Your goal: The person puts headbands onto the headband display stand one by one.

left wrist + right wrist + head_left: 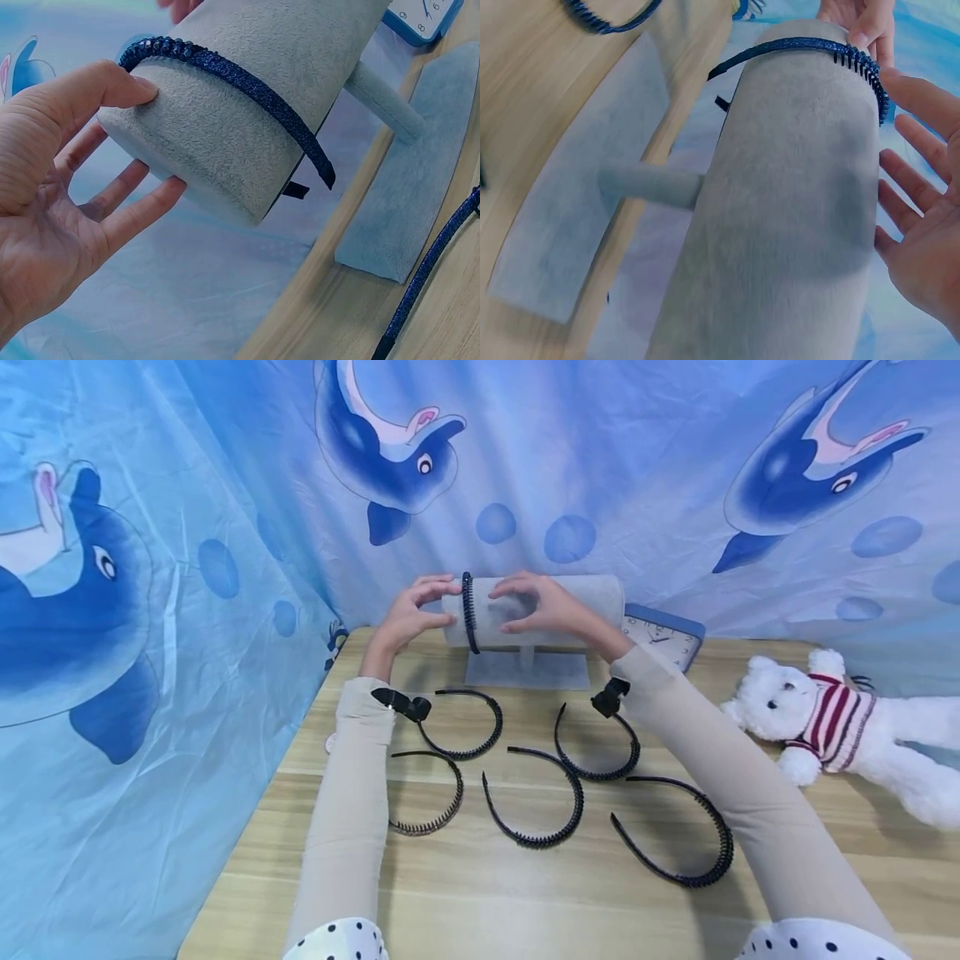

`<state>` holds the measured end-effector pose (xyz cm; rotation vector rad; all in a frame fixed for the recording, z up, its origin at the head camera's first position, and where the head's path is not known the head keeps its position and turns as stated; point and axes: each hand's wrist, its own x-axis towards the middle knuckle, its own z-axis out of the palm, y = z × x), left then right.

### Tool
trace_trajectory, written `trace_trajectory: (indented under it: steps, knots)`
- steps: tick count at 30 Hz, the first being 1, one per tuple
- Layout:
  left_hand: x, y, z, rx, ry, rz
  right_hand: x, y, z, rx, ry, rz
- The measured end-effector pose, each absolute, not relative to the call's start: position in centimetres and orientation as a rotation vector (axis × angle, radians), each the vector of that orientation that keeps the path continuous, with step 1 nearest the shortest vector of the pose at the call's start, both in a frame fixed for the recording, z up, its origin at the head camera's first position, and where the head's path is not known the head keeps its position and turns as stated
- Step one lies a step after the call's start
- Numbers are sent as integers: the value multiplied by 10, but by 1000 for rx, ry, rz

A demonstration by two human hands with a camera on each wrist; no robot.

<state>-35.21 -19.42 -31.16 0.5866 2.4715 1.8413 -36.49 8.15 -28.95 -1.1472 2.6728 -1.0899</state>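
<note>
A dark blue toothed headband (469,614) sits around the left end of a grey plush display roll (570,606) on a T-shaped stand. My left hand (408,614) is at that end, fingers spread; in the left wrist view its thumb (139,91) rests on the plush just beside the headband, with other fingertips at the roll's end. My right hand (543,602) curves loosely over the roll, to the right of the headband. In the right wrist view, its index fingertip (896,79) is right by the headband's toothed part, the other fingers along the roll's side.
Several more dark headbands lie on the wooden table, among them one in the middle (573,802) and one at the right (723,852). Behind the stand's base (491,670) leans a blue-framed clock (678,643). A white teddy bear (795,706) lies at the right.
</note>
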Motion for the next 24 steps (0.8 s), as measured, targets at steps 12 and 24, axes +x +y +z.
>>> trace_trajectory:
  steps: [12, 24]
  knots:
    - [-352, -196, -312, 571, 2478, 1831, -325, 143, -304, -1325, 2669, -773]
    - [-352, -194, -312, 533, 2477, 1838, -296, 189, -345, -1306, 2483, -632]
